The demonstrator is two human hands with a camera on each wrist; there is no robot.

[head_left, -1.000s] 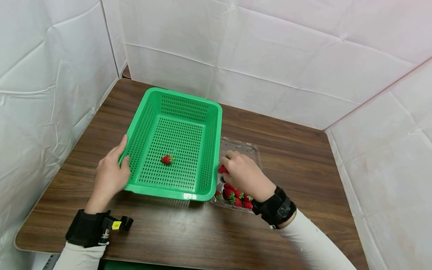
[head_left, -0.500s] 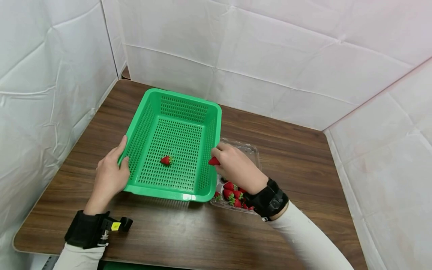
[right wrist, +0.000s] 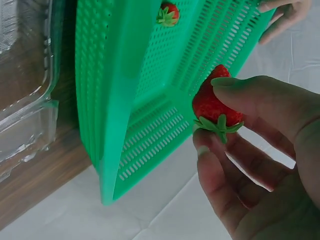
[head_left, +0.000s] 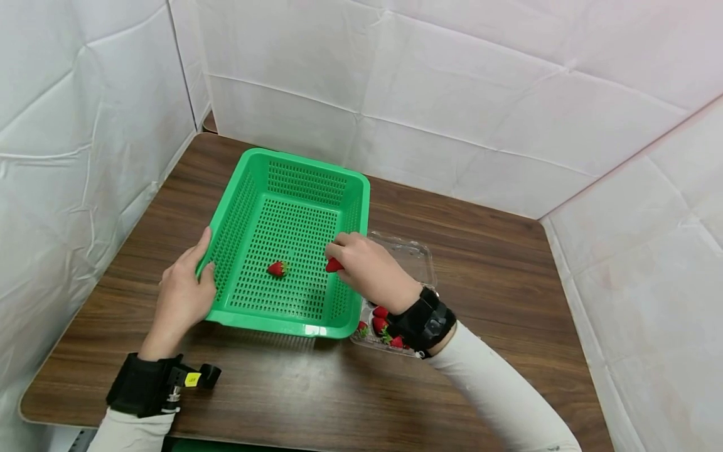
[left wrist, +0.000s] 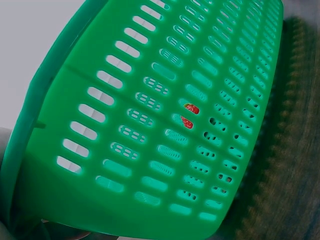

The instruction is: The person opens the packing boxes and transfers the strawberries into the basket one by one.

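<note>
The right hand (head_left: 367, 267) was over the right side of the green basket (head_left: 271, 320), thumb and bent fingers pinching a strawberry (right wrist: 212, 102) above the basket's floor. The left hand (head_left: 186, 289) gripped the basket's left rim between thumb and fingers. A second strawberry (head_left: 277, 269) lay inside the basket; more strawberries (head_left: 380, 324) sat in a clear box (head_left: 407, 254) just right of the basket.

White sheeting (head_left: 452, 107) flanked and backed the wooden table (head_left: 480, 251).
From my station I saw a green strip (head_left: 226, 445) below the table's near edge.
</note>
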